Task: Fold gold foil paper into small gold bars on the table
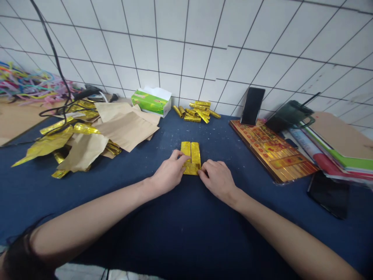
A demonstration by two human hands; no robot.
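A folded sheet of gold foil paper lies flat on the dark blue cloth in front of me, its two side flaps meeting along a seam down the middle. My left hand is at its left side, thumb and forefinger closed on the paper by the seam. At the lower right corner, my right hand has its fingers curled, with the thumb and forefinger pinching the paper's edge. The fingers partly cover both sides of the sheet.
Rolled gold foil pieces lie near the tiled wall. Brown paper sheets and a green tissue box are at left. On the right are an orange-gold packet, an upright phone, a dark mug and another phone.
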